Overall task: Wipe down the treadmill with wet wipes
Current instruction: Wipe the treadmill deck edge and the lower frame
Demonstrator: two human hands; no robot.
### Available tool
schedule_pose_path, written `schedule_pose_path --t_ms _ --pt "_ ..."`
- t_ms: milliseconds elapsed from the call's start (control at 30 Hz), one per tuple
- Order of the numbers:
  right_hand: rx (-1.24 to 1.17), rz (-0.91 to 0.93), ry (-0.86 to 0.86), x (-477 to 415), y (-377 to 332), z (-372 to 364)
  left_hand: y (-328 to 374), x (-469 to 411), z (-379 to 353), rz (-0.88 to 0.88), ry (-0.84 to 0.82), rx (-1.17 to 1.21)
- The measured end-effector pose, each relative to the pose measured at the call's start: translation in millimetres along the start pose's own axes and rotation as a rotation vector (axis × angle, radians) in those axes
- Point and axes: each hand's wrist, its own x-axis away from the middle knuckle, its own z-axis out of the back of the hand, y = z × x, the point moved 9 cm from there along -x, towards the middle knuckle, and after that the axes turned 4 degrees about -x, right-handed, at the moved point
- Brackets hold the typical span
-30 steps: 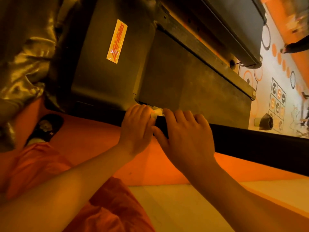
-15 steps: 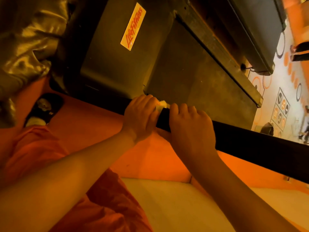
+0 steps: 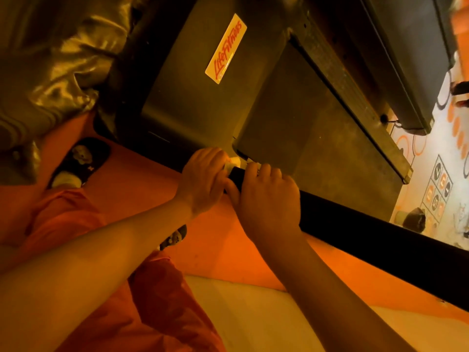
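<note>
Squeezing a white wipe point(image 3: 234, 163) onto the end of the long black bar point(image 3: 368, 235) with the left hand point(image 3: 203, 181), fingers curled tight round it. Holding the same bar just beside it with the right hand point(image 3: 269, 201), fingers wrapped over the top. Almost touching, hand to hand. Right behind the bar, the grey treadmill point(image 3: 198, 105) with a yellow sticker point(image 3: 225, 48) in red letters. Down on the orange floor point(image 3: 132, 179), a black shoe point(image 3: 81, 158) near the left arm.
</note>
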Motion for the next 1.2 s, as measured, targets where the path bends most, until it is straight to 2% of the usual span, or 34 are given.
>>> schedule_pose_path --t_ms 433,633,800,867,1000,1100,1167,1200 --pt "0.022 -0.028 -0.129 -14 -21 -22 -77 16 -6 0.205 -0.04 0.034" --pt "-0.055 -0.006 -0.159 -14 -22 -25 -163 43 -28 0.599 -0.222 0.028" --pt "0.008 -0.051 -0.187 -15 -22 -32 -189 47 -30 0.711 -0.319 -0.022" --pt "-0.004 -0.047 -0.142 -15 -21 -31 -193 50 -30 0.753 -0.322 -0.012" --pt "-0.057 -0.007 -0.209 -14 -23 -32 -194 50 -32 0.742 -0.373 -0.069" --pt "-0.04 -0.011 -0.17 -15 -22 -26 -182 51 -29 0.78 -0.376 -0.103" --pt "-0.084 -0.006 -0.206 -15 -24 -27 -163 51 -25 0.792 -0.362 -0.046" --pt "-0.121 -0.001 -0.224 -15 -24 -26 -149 48 -22 0.745 -0.32 0.005"
